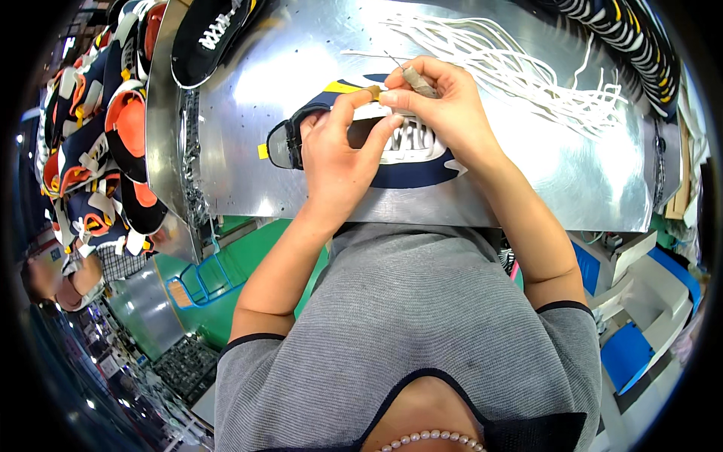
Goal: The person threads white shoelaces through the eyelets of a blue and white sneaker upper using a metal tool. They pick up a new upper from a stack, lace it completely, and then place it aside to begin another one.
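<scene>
A navy shoe upper with white lacing and yellow trim lies on the metal table, its heel end to the left. My left hand is closed over its opening, index finger and thumb at the edge beside the laces. A brownish covering shows on that index fingertip. In my right hand is a thin metal hook tool with a wrapped grey handle, its needle pointing up and away. The right thumb tip meets the left index finger by the yellow trim. What lies between those fingertips is hidden.
Loose white shoelaces spread over the far right of the metal table. Another dark shoe upper lies far left. Stacked uppers stand far right; more hang on a rack at left. A blue stool and a person are beyond.
</scene>
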Action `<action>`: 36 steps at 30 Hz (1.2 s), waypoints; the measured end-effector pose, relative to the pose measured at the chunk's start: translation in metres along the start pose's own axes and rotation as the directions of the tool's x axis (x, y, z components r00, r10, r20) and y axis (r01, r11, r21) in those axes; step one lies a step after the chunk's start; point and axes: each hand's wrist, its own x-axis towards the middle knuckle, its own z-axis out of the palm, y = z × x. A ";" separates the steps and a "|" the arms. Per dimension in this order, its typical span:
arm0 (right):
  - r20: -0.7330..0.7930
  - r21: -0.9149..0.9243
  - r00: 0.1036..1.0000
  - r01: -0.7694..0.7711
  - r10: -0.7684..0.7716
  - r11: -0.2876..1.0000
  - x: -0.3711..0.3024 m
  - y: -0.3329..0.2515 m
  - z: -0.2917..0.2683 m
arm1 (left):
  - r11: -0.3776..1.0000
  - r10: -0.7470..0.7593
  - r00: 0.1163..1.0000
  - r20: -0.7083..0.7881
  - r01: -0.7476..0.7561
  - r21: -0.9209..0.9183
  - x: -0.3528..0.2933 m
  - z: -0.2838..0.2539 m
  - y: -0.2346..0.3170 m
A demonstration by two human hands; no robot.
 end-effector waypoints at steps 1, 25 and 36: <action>-0.004 -0.059 1.000 0.012 -0.012 0.998 -0.002 0.000 0.002 | 1.000 -0.001 1.000 -0.007 0.001 0.017 -0.002 0.000 -0.001; 0.110 -0.638 0.976 0.213 -0.187 0.740 -0.040 -0.018 -0.008 | 0.996 -0.071 0.997 0.016 0.070 0.061 -0.009 -0.009 0.010; 0.202 -0.892 0.968 0.245 -0.150 0.380 -0.030 -0.025 0.018 | 0.953 0.250 0.967 0.048 -0.255 0.161 -0.017 -0.004 0.005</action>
